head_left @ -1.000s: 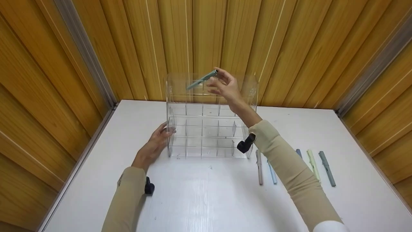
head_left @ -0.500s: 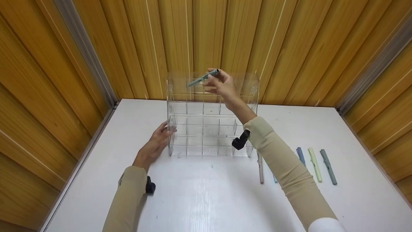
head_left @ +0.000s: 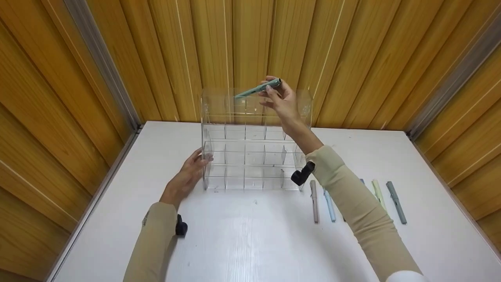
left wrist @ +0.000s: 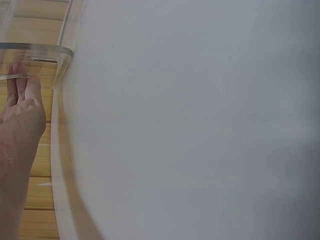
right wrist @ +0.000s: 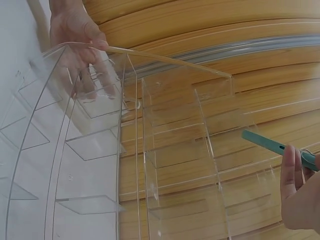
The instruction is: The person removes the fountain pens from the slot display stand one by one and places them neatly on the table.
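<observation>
A teal capped pen (head_left: 250, 92) slants in the air over the top of a clear acrylic rack (head_left: 254, 140) with several compartments. My right hand (head_left: 287, 103) pinches it near its thicker end, between thumb and fingers; the slim end points left. In the right wrist view the teal pen (right wrist: 264, 142) sticks out from the right hand (right wrist: 302, 200), in front of the clear panels. My left hand (head_left: 190, 172) rests along the rack's left side, thumb at its front edge. The left wrist view shows the left hand (left wrist: 22, 120) with extended fingers against the clear side.
Right of the rack, a taupe pen (head_left: 314, 201), a light blue pen (head_left: 330, 205), a pale green pen (head_left: 377, 192) and a dark green pen (head_left: 397, 203) lie on the white table (head_left: 235, 243). The right sleeve (head_left: 360, 215) partly covers some. A wood-panelled wall (head_left: 250, 47) stands behind.
My right hand first shifted slightly left, then moved right and up with the teal pen, which is now a little higher above the rack. The left hand stays at the rack's side.
</observation>
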The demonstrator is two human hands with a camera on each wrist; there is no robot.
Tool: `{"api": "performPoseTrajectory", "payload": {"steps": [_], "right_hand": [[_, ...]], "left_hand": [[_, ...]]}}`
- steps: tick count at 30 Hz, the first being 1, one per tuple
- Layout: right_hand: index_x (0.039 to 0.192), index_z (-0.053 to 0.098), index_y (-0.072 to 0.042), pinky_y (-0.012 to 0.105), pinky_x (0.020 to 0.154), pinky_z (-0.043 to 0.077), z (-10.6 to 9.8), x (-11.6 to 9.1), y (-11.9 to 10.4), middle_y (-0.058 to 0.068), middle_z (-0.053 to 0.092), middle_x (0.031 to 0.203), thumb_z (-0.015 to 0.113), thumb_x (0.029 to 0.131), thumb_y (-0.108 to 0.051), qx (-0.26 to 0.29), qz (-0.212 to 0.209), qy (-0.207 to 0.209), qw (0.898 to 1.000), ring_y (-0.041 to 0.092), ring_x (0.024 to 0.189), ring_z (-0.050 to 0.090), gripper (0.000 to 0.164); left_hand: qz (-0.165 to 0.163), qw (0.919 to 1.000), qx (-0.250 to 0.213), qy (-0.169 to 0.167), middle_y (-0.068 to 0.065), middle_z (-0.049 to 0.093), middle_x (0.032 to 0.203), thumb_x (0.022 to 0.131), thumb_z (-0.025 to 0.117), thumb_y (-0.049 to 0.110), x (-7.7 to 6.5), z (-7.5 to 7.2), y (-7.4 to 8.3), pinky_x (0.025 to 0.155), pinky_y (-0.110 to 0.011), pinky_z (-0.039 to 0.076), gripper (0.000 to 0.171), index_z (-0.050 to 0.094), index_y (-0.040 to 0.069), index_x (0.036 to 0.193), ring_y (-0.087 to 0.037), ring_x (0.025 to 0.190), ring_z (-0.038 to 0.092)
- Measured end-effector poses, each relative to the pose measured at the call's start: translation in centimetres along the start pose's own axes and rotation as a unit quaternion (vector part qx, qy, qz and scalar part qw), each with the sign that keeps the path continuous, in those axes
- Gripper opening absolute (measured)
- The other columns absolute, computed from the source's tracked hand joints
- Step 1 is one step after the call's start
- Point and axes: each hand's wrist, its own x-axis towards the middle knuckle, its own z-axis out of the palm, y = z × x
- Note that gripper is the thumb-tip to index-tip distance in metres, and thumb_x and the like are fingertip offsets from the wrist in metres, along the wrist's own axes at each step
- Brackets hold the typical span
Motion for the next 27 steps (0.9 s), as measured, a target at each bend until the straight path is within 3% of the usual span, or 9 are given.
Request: {"api": "performPoseTrajectory", "payload": {"steps": [4,9,16,23,27], "right_hand": [[0.139,0.053,0.001,0.030,0.086,0.061,-0.7,-0.6,-0.9,0.005,0.067,0.122,0.055,0.103,-0.003,0.010,-0.021,-0.003,1.000,0.018,0.101,0.068,0.036],[0.138,0.052,0.001,0.028,0.086,0.061,-2.1,-1.9,-1.8,0.002,0.068,0.119,0.054,0.103,-0.002,0.011,-0.040,-0.006,0.999,0.018,0.101,0.066,0.035],[0.132,0.056,-0.007,0.026,0.082,0.061,-4.8,-4.1,-2.9,-0.001,0.069,0.116,0.055,0.102,0.000,0.013,-0.037,-0.002,0.999,0.013,0.096,0.067,0.030],[0.138,0.050,-0.002,0.025,0.083,0.060,-7.7,-5.4,-3.4,-0.002,0.070,0.118,0.056,0.102,-0.003,-0.004,-0.044,0.002,0.999,0.012,0.097,0.065,0.037],[0.138,0.051,-0.006,0.024,0.085,0.059,-9.3,-5.9,-3.4,-0.001,0.069,0.119,0.058,0.102,-0.006,-0.016,-0.035,0.015,0.999,0.013,0.100,0.065,0.037]], "left_hand": [[-0.001,1.0000,-0.002,0.004,-0.004,0.029,0.166,0.102,0.063,0.023,0.1,-0.2,0.0,0.131,-0.044,0.013,0.079,0.016,0.023,0.165,-0.024,0.156,0.027],[-0.002,1.0000,-0.007,0.005,-0.004,0.032,0.164,0.102,0.063,0.022,0.2,-0.1,-0.1,0.131,-0.044,0.013,0.077,0.018,0.022,0.164,-0.023,0.155,0.028],[-0.008,1.0000,-0.002,0.005,-0.004,0.033,0.164,0.102,0.062,0.023,-0.2,-0.1,0.0,0.131,-0.044,0.014,0.077,0.016,0.023,0.165,-0.023,0.156,0.027],[-0.008,0.9999,-0.006,0.006,-0.004,0.034,0.165,0.101,0.063,0.022,-0.4,-0.4,0.3,0.131,-0.045,0.014,0.078,0.017,0.023,0.165,-0.023,0.156,0.026],[-0.008,1.0000,-0.002,0.003,-0.005,0.032,0.166,0.101,0.063,0.022,-0.3,-0.5,0.3,0.131,-0.046,0.013,0.080,0.015,0.023,0.165,-0.024,0.157,0.025]]}}
